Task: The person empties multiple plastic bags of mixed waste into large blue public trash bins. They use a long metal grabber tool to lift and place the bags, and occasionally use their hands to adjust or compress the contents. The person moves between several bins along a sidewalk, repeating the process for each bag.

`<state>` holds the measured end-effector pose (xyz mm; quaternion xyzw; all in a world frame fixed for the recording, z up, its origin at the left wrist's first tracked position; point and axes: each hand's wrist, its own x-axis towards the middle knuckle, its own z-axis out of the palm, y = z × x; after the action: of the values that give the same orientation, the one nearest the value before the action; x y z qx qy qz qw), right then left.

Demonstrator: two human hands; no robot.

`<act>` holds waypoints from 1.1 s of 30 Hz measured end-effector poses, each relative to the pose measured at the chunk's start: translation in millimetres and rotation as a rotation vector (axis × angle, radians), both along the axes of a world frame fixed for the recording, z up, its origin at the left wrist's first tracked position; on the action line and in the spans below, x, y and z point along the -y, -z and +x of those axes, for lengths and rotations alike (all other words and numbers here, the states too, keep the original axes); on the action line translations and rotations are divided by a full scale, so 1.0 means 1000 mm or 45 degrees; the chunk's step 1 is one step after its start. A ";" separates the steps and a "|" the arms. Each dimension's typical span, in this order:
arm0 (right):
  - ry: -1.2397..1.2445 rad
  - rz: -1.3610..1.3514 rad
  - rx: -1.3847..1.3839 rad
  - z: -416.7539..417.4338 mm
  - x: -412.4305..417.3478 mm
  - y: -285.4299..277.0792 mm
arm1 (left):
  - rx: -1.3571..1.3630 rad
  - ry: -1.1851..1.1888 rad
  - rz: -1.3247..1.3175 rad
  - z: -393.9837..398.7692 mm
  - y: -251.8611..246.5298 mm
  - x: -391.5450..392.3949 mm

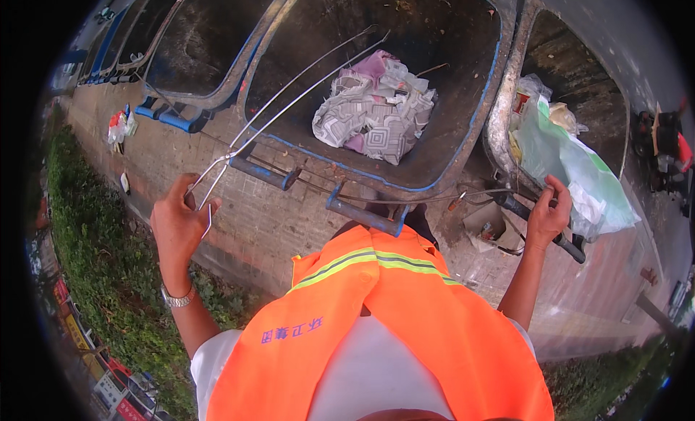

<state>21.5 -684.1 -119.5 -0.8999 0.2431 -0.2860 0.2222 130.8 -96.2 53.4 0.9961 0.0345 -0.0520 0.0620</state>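
My left hand point(182, 217), with a metal watch on its wrist, holds the scissor handles of long metal litter tongs point(227, 156). Their two thin arms reach over an open wheeled bin point(461, 174), tips slightly apart above the dark inside. In that bin lies a bundle of grey patterned fabric or padding point(380, 114) with pink pieces. My right hand point(549, 214) pinches the near edge of a pale green translucent plastic bag point(564, 155), which drapes over the rim of the right-hand bin point(502, 111). That bin also contains crumpled plastic and other rubbish.
More open bins point(190, 46) stand in a row to the left. A cable or cord point(353, 197) runs along the bin handles. An open carton point(491, 228) sits on the pavement at right. Litter bags point(120, 129) lie by a green hedge point(103, 247) at left.
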 end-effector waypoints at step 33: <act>-0.004 -0.363 -0.007 -0.001 -0.018 0.022 | -0.737 1.210 0.670 0.191 0.150 0.139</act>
<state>20.1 -666.5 -141.7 -0.9235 0.1990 -0.3149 0.0919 322.1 -235.3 -96.5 0.8300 -0.3861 -0.3320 -0.2276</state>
